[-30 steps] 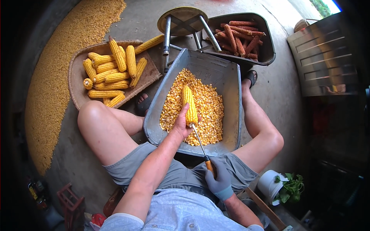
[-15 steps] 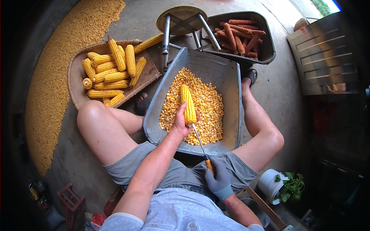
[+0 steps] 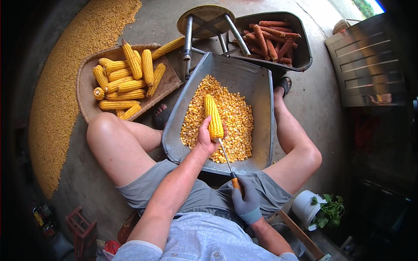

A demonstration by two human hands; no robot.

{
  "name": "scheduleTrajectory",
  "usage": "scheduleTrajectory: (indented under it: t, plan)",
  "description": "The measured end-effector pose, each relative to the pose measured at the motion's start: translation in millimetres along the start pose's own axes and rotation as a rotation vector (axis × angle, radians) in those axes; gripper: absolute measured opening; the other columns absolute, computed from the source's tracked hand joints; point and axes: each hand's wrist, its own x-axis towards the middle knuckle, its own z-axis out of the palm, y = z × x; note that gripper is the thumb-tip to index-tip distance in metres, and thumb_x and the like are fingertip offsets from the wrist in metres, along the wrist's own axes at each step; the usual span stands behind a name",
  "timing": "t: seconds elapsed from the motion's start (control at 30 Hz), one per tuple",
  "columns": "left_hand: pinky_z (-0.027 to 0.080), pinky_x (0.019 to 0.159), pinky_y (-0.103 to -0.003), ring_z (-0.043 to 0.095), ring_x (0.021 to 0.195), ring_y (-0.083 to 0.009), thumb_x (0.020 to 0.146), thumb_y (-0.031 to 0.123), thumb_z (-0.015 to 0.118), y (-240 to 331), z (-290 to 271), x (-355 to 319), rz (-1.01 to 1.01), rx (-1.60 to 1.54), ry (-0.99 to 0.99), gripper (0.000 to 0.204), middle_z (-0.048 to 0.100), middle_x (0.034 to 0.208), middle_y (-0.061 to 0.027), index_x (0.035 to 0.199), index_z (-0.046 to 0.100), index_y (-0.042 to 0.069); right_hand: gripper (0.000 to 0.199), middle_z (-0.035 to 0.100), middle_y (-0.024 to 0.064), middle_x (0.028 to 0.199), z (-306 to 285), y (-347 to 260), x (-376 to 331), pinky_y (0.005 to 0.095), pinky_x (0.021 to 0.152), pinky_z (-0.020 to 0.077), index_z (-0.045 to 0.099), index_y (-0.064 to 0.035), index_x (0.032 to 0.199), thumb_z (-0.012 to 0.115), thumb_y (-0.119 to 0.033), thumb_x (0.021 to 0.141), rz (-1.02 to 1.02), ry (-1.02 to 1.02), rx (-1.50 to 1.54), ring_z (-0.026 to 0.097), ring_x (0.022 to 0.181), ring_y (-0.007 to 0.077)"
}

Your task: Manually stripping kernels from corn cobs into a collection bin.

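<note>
My bare left hand (image 3: 208,138) is closed around the lower part of a yellow corn cob (image 3: 213,116), whose tip points away from me. In my right hand (image 3: 247,202), which wears a grey glove, is a screwdriver (image 3: 230,166) with an orange and black handle. Its metal shaft reaches up to the near end of the cob; whether the tip is in the kernels or only against them is hard to see. Beneath the cob, loose kernels (image 3: 237,130) lie in a grey scoop-shaped bin (image 3: 257,82) between my legs.
A woven basket (image 3: 172,82) of unshelled cobs stands at the left, beside a large kernel heap (image 3: 61,104). Beyond the bin are a metal-legged stool (image 3: 204,28) and a dark tub (image 3: 305,54) of bare red cobs. A white bucket (image 3: 301,206) with a green plant sits at the right.
Very little differs. The cob and the screwdriver have shifted slightly to the right, and both hands keep their hold.
</note>
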Motion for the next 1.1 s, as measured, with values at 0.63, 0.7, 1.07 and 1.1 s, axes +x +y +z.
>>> scheduleTrajectory:
  t: [0.63,0.7,1.07,1.1]
  plan:
    - [0.052,0.054,-0.028,0.06,0.066,-0.018,0.091,0.057,0.045,-4,0,0,0.018,0.032,-0.014,0.056,0.057,0.08,-0.0097,0.105,0.05,0.002,0.031,0.064,0.0149,0.089,25,-8,6,0.0352,0.063,0.0487,0.055,0.0013,0.118,0.054,-0.009,0.089,0.438,-0.019,0.377,0.062,0.072,0.0223]
    - [0.052,0.054,-0.028,0.059,0.065,-0.0181,0.091,0.057,0.045,-6,-9,2,0.003,0.059,-0.017,0.057,0.057,0.08,-0.0099,0.103,0.05,0.001,0.031,0.064,0.01,0.087,26,-15,15,0.0273,0.058,0.0447,0.055,0.0021,0.119,0.053,-0.01,0.09,0.526,-0.008,0.54,0.056,0.063,0.014]
    - [0.049,0.052,-0.031,0.059,0.062,-0.0181,0.094,0.053,0.039,-7,-8,5,0.099,0.216,-0.015,0.049,0.058,0.074,-0.0074,0.102,0.051,0.006,0.026,0.063,0.0229,0.092,12,-15,42,0.0359,0.074,0.0497,0.057,0.0005,0.112,0.052,-0.009,0.088,0.028,-0.043,-0.088,0.063,0.084,0.0342]
    - [0.049,0.052,-0.031,0.059,0.062,-0.0181,0.094,0.053,0.039,-6,-9,7,0.099,0.213,-0.015,0.049,0.058,0.074,-0.0074,0.102,0.051,0.006,0.027,0.063,0.0222,0.09,14,-18,45,0.0364,0.073,0.0496,0.056,0.0008,0.113,0.052,-0.01,0.088,0.025,-0.076,-0.182,0.064,0.083,0.0333]
